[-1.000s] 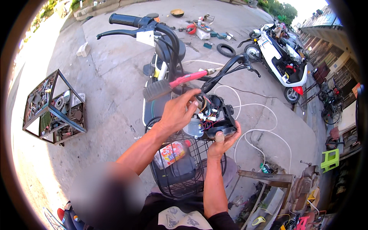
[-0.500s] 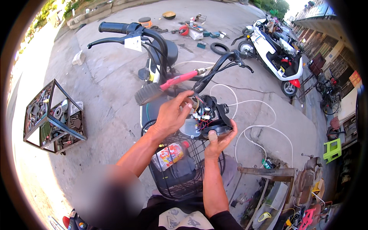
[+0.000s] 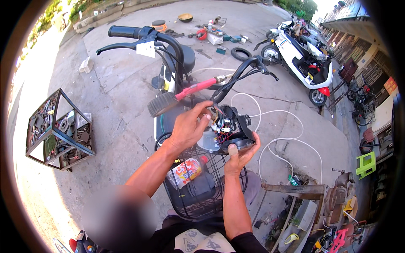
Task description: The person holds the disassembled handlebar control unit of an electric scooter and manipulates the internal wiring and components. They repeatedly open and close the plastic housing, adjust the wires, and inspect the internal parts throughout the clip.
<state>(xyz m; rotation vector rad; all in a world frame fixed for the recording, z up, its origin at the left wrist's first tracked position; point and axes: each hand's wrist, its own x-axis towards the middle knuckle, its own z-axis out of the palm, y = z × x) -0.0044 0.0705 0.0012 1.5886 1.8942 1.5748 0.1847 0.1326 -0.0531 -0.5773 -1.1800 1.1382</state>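
Observation:
My right hand grips the rim of a black plastic housing, likely a headlight unit, its thumb on the near side and fingers round the right edge. Inside the housing, coloured wires with white connectors lie exposed. My left hand reaches in from the left, bent fingers and thumb at the wire bundle; its fingertips are partly hidden. Beneath both hands is the black wire basket of an electric bike, with a bottle in it. A pink-handled air tool lies across the bike behind the housing.
Handlebars rise beyond my hands. A metal frame bin of parts stands left; a white hose loops over the ground at right. A bench with a vise is near right. A white scooter and loose tyre are farther off.
Almost nothing differs. My right thumb has shifted very slightly left on the housing; both hands keep their places.

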